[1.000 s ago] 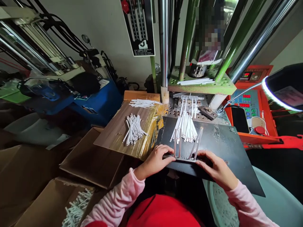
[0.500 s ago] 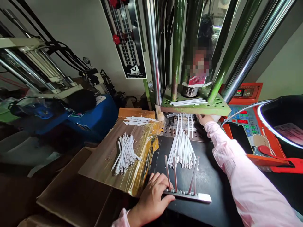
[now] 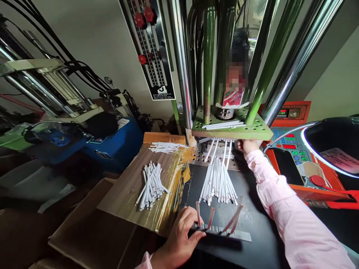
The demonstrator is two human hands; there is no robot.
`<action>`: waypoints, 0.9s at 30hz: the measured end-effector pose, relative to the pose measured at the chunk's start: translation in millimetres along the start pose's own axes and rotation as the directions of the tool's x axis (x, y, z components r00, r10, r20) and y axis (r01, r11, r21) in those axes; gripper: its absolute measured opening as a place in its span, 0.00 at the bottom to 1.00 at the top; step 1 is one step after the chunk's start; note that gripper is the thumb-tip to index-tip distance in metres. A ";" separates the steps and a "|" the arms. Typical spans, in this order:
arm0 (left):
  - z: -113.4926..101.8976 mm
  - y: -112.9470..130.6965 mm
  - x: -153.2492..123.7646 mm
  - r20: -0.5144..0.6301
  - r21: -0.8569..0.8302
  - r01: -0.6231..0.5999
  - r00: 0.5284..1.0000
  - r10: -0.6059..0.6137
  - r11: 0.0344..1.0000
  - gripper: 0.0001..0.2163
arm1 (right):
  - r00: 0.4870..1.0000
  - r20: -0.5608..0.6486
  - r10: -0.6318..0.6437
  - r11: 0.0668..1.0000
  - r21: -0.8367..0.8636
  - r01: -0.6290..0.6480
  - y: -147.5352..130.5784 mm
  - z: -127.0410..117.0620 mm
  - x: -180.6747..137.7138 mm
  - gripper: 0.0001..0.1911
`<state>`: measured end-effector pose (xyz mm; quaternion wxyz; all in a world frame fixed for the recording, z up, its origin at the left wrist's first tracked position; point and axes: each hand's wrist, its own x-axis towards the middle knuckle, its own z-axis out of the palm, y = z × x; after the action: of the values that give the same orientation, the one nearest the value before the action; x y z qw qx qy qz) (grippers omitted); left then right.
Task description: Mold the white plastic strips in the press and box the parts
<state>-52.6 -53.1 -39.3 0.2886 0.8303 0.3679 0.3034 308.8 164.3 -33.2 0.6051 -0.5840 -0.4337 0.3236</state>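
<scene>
My left hand pinches the left end of a slotted metal bar, thumb in front and fingers behind. Several thin strips stick up from its slots, and the bar is tilted above the black work surface. My right hand is curled at the right end of the metal mold under the green press plate; what its fingers grip is hidden. Several white strips project forward from the mold. Between my hands lies a fanned pile of white strips.
Two more strip piles lie on the cardboard at left: a crossed bundle and a flatter one. More strips rest on the press plate. At right are a ring lamp, a phone and an orange control box.
The bar in my left hand has tipped, with its strips now leaning and a dark shadow beneath. My right hand has curled more tightly, and the strips in the mold now slant.
</scene>
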 end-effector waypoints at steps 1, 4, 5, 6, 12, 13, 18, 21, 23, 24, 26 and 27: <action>-6.4 5.2 1.0 -0.007 -0.009 -0.001 1.000 0.001 1.000 0.05 | 0.999 0.006 0.044 0.999 0.026 -0.044 -2.3 -5.7 -13.7 0.17; -31.3 22.7 7.3 -0.034 0.017 -0.035 0.999 0.035 0.999 0.04 | 0.989 0.048 0.138 0.987 0.082 -0.142 -12.3 -27.3 -69.3 0.22; -40.2 27.9 10.7 -0.048 0.029 -0.058 0.997 0.059 0.998 0.03 | 0.985 0.065 0.160 0.982 0.090 -0.166 -16.5 -34.1 -91.5 0.24; -48.6 32.4 14.6 -0.056 0.042 -0.076 0.995 0.079 0.996 0.03 | 0.980 0.082 0.183 0.977 0.091 -0.191 -20.9 -40.1 -114.5 0.26; -69.2 36.2 38.3 -0.130 0.110 -0.111 0.984 0.125 0.988 0.04 | 0.920 0.191 0.341 0.940 -0.044 -0.339 -28.2 -58.9 -236.5 0.26; -67.5 33.9 40.9 -0.133 0.102 -0.117 0.983 0.131 0.988 0.05 | 0.919 0.206 0.337 0.941 -0.109 -0.320 -24.7 -61.6 -249.4 0.26; -50.6 22.7 49.8 -0.123 0.047 -0.126 0.984 0.131 0.991 0.04 | 0.976 0.166 0.140 0.763 -0.646 0.000 -14.8 -77.1 -271.8 0.25; -39.2 20.0 59.9 -0.129 0.044 -0.155 0.979 0.160 0.987 0.04 | 0.969 0.196 0.149 0.810 -0.587 -0.006 -32.9 -77.7 -258.8 0.29; -31.1 18.5 72.2 -0.141 0.032 -0.184 0.972 0.187 0.982 0.04 | 0.934 0.324 0.152 0.943 -0.331 -0.039 -49.5 -72.4 -242.4 0.31; -26.8 17.1 80.5 -0.154 0.022 -0.191 0.969 0.192 0.981 0.04 | 0.918 0.375 0.133 0.974 -0.221 -0.051 -56.2 -68.7 -232.2 0.31; -17.6 11.4 101.9 -0.177 -0.009 -0.168 0.971 0.164 0.986 0.04 | 0.913 0.400 0.076 0.993 -0.115 -0.032 -61.6 -61.2 -207.7 0.29; -12.9 6.6 115.1 -0.186 -0.038 -0.140 0.974 0.131 0.989 0.04 | 0.922 0.383 0.049 0.994 -0.108 -0.008 -59.8 -57.8 -193.2 0.28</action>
<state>3.8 36.9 7.2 0.2533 0.8144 0.3275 0.4065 274.1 -40.4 0.8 0.4720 -0.5462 -0.5518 0.4176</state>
